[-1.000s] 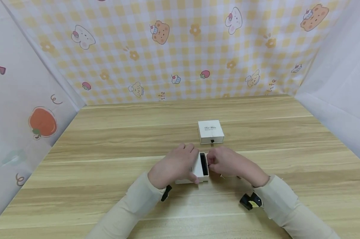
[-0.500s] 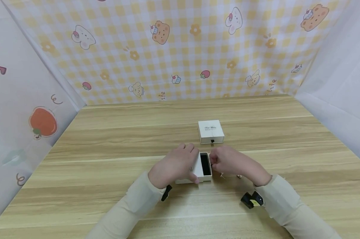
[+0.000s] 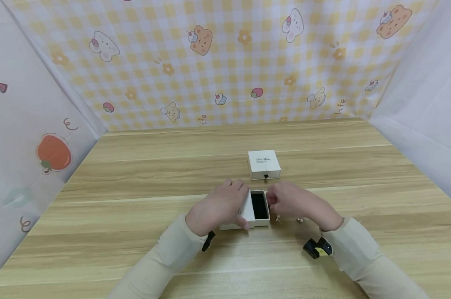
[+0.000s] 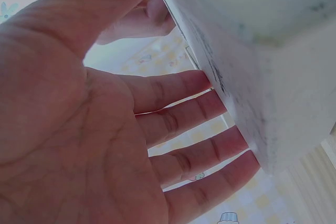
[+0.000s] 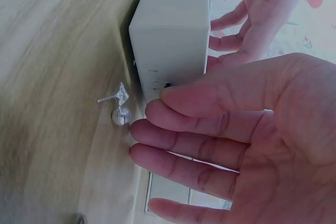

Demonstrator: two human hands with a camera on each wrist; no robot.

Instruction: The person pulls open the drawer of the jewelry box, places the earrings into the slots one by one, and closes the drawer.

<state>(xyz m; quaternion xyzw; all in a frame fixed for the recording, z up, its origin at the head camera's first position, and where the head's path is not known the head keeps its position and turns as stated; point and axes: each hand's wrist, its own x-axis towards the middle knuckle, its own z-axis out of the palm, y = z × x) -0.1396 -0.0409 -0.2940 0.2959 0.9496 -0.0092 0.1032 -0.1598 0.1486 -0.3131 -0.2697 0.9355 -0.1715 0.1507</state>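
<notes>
A small white drawer box (image 3: 248,212) lies in front of me, its drawer (image 3: 263,223) slid partly out to the right and showing a black lining. My left hand (image 3: 219,208) grips the box's outer sleeve, thumb on the near side and fingertips on the far side. With thumb and forefinger, my right hand (image 3: 290,204) pinches the drawer's small black pull tab (image 5: 167,85), mostly hidden by the fingers. Close by on the table is an earring (image 5: 121,98) with a post, a clear stone and a pearl-like ball.
Behind the hands stands a second white box (image 3: 264,164), closed, with printed lettering and a black tab facing me. Another small shiny piece (image 3: 299,220) lies under the right wrist. A checked cloth (image 3: 225,66) hangs at the table's back edge.
The right hand has moved a little to the right, drawing the drawer further out, so more black lining shows. The left hand and sleeve have stayed in place.
</notes>
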